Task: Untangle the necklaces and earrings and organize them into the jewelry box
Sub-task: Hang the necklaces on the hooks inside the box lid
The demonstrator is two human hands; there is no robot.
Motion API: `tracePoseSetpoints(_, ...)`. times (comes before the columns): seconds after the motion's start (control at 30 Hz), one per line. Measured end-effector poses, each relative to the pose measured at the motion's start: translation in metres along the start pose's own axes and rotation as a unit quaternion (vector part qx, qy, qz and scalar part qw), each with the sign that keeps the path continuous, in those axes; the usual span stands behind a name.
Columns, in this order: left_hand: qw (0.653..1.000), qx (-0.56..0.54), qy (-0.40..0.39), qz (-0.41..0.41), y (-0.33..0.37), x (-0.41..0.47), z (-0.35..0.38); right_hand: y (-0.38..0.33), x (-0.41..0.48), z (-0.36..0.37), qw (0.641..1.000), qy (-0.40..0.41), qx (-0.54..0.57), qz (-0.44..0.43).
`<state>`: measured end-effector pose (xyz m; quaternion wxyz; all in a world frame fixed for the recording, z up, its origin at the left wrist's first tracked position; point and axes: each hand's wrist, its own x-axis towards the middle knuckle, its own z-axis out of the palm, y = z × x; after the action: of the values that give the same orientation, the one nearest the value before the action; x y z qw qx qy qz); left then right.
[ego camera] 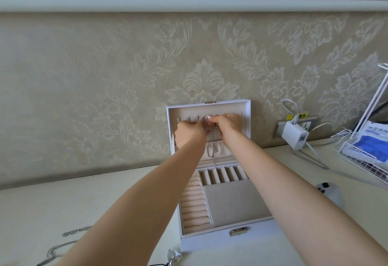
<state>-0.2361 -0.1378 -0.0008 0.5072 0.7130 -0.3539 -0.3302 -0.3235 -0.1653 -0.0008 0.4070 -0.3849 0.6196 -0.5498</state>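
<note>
Jewelry box [210,242]: smooth white shell, faintly satin. Lining [231,200]: matt beige, velvety cloth. Clasp [238,231]: bright metal. Necklace [210,150]: shiny silver-coloured metal chain. Wallpaper [105,76]: embossed, rough, beige. Table [42,207]: smooth matt cream. Charger [294,135]: glossy white plastic.

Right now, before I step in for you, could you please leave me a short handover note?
Both the left hand and right hand pinch a thin silver chain necklace at the hook row in the raised lid of the white jewellery box; its end hangs by the lid pouch.
Done: nothing fully stored yet.
Left: hook this necklace; loose silver chains and a small silver piece wait on the cream table.
</note>
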Motion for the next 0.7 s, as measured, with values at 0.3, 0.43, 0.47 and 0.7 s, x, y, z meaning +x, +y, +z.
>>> tracePoseSetpoints(0.3,0.994,0.053,-0.05,0.079,-0.022,-0.007,0.0,0.032,-0.016,-0.01,0.992,-0.089,0.079,-0.037)
tracePoseSetpoints(0.43,0.994,-0.021,-0.066,0.081,-0.03,-0.011,-0.002,0.04,-0.031,-0.016,0.99,-0.11,0.086,-0.009)
tracePoseSetpoints(0.47,0.994,-0.029,-0.07,0.08,-0.032,-0.012,-0.003,0.042,-0.035,-0.018,0.989,-0.121,0.084,0.002)
tracePoseSetpoints(0.7,0.977,0.058,-0.092,0.181,-0.046,-0.027,-0.013,0.055,-0.047,-0.031,0.983,-0.178,0.007,0.029)
